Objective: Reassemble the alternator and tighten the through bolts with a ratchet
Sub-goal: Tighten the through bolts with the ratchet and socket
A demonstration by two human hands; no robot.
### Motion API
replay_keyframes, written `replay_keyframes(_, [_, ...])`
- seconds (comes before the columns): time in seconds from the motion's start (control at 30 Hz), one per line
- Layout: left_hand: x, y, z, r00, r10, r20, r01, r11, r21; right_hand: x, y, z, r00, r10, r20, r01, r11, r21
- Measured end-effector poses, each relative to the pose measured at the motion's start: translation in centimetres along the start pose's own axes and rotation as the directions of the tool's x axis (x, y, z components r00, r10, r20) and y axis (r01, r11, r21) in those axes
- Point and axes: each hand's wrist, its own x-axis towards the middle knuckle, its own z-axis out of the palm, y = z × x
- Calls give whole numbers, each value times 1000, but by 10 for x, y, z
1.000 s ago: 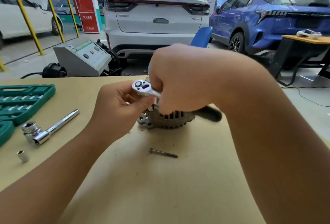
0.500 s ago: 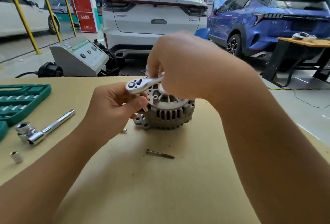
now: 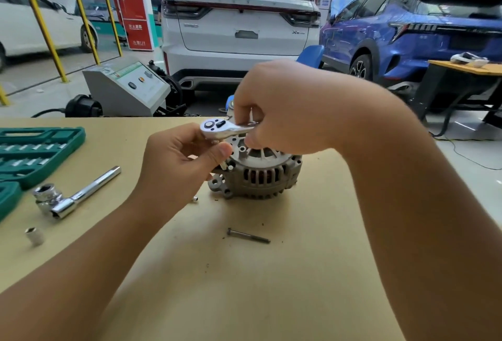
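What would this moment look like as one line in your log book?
step: tightening bolt | right hand: grips ratchet | left hand: steadies ratchet head | alternator: on table | spare bolt: loose

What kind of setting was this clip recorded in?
Most likely a car repair workshop. Parked cars, a white SUV and a blue car, stand behind the workbench, which holds a green socket set case and an alternator.
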Motion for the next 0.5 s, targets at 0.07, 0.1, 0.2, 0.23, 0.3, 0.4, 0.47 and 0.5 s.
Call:
replay_keyframes(0.07, [2,-1,-4,997,59,52,-67,985,162,-5,3,0,1000,17,-9,-16,999,41])
replay_keyframes(0.1, [4,-2,-6,995,70,74,-85,970,228,-5,4,0,1000,15,-10,-15,998,56])
replay_keyframes(0.2, [5,-8,-10,990,53,129,-88,956,280,-1,5,1,1000,13,-10,-13,1000,22])
replay_keyframes(0.23, [5,-8,-10,988,65,141,-104,951,291,-1,5,0,1000,9,0,-9,1000,11])
replay_keyframes(0.3, [4,-9,-8,982,118,147,-162,927,339,0,6,-2,1000,3,18,-4,1000,10])
replay_keyframes(0.4, [1,-8,-3,962,212,175,-265,882,390,0,8,-2,1000,11,28,-12,1000,15])
replay_keyframes(0.47, [-2,-8,1,953,244,179,-299,853,427,-2,7,-2,999,11,41,-12,1000,25])
replay_keyframes(0.5, [-2,-8,1,950,258,176,-310,845,435,-5,5,-2,999,0,49,-1,1000,27])
